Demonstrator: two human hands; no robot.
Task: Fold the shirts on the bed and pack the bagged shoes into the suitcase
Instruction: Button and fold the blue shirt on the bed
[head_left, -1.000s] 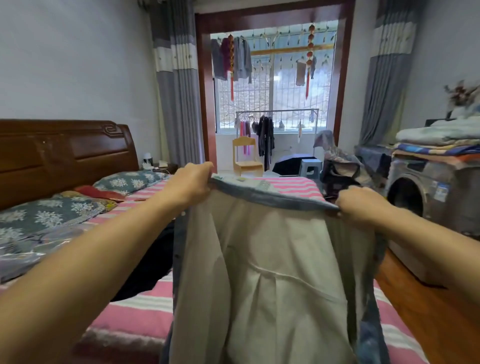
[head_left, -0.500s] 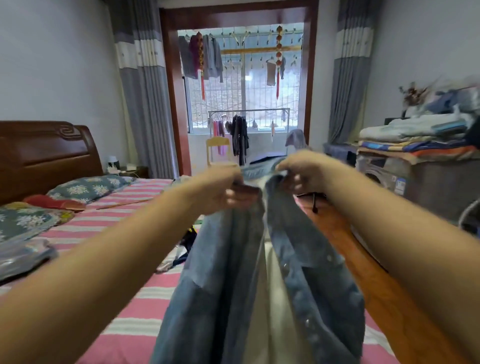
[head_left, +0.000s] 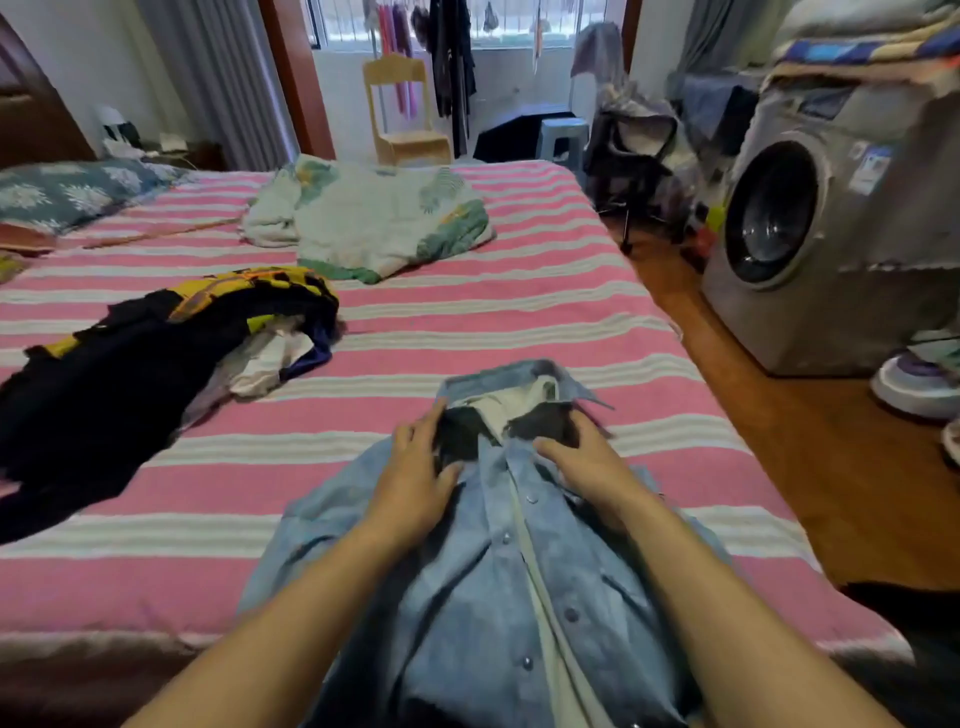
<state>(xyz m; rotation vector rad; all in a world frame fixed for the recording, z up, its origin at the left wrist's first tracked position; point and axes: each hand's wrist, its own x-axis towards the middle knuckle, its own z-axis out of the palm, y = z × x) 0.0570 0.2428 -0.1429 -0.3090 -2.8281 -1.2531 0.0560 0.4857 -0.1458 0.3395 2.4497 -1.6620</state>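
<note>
A blue denim shirt (head_left: 488, 582) with a pale lining lies front-up on the pink striped bed (head_left: 467, 312), collar pointing away from me. My left hand (head_left: 415, 478) rests flat on its left chest, fingers spread toward the collar. On the right chest, just below the collar, lies my right hand (head_left: 582, 457), fingers fairly straight. A heap of dark and yellow clothes (head_left: 156, 364) sits on the bed to the left. No suitcase or bagged shoes are in view.
A folded leaf-print quilt (head_left: 374, 218) lies at the far middle of the bed, pillows (head_left: 67, 192) at far left. A washing machine (head_left: 831, 228) stands on the wooden floor to the right, a small wooden chair (head_left: 405, 114) and grey stool (head_left: 561, 135) beyond the bed.
The shirt, held up in the air before, now lies on the bed. Both hands have let go of its collar and come down flat onto its chest.
</note>
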